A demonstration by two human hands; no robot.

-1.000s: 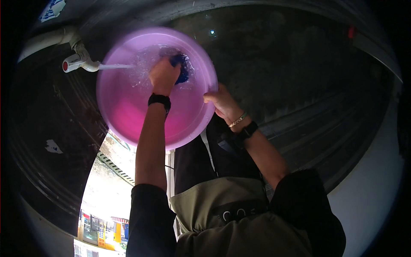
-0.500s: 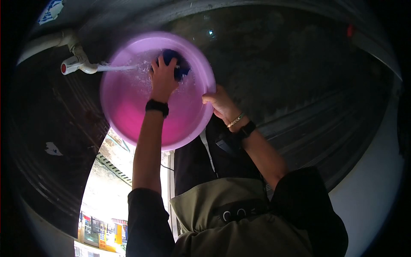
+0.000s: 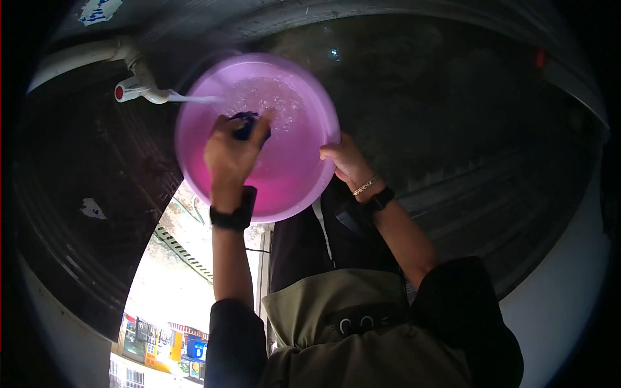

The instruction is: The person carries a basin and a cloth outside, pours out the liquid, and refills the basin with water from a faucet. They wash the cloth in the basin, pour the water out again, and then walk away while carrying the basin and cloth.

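Note:
A pink plastic basin (image 3: 309,171) holds bubbling water. Over its inside, my left hand (image 3: 228,155) is closed round a dark blue, wet-looking bundle (image 3: 246,124), perhaps cloth; the fingers hide part of it. My right hand (image 3: 347,159) grips the basin's right rim, thumb on top and the other fingers underneath, mostly hidden. From the left, a white tap (image 3: 139,90) with a red mark pours a stream of water (image 3: 194,99) into the basin.
A pale pipe (image 3: 77,58) feeds the tap from the left wall. Dark, wet-looking surfaces surround the basin. Beneath it, at lower left, lies a bright outdoor ground (image 3: 171,271). My olive apron (image 3: 336,304) is close below the basin.
My left hand has drawn the dark blue bundle back toward me, away from the basin's far side. The basin, tap and right hand appear slightly further right in view.

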